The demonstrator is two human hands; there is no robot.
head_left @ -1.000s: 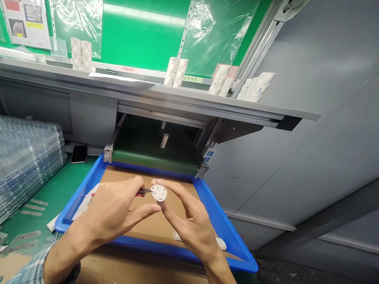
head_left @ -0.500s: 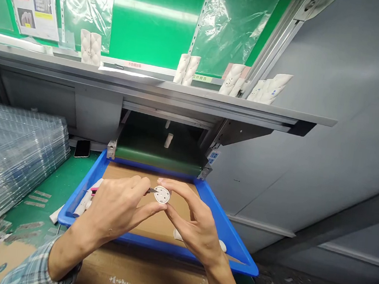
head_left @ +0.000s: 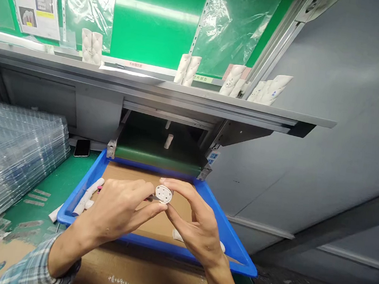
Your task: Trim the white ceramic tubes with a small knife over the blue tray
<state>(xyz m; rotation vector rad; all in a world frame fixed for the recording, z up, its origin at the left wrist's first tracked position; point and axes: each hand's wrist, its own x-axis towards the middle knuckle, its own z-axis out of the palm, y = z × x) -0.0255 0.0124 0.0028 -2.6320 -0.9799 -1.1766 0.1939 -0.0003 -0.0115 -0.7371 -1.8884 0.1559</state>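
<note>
Above the tray, my right hand [head_left: 197, 221] grips a white tubular part [head_left: 163, 194] between thumb and fingers. Its oval end, dotted with small holes, faces me; the rest of it is hidden by the hand. My left hand [head_left: 119, 207] is closed round a small knife [head_left: 155, 198], whose dark pointed blade reaches the lower left rim of that oval end. A bit of pink shows behind the left hand, perhaps the knife's handle. The left thumb tip meets the right thumb tip just under the part.
A blue tray [head_left: 231, 225] lined with cardboard holds white parts [head_left: 86, 197] at its left and more near its front. Behind it a green conveyor [head_left: 147, 148] carries white pieces. Stacked clear plastic trays [head_left: 15, 153] and a phone [head_left: 82, 148] lie left. A shelf [head_left: 168, 91] crosses above.
The knife blade has shifted from the upper left of the oval end down to its lower left rim. My left hand has turned slightly; the right hand keeps its grip.
</note>
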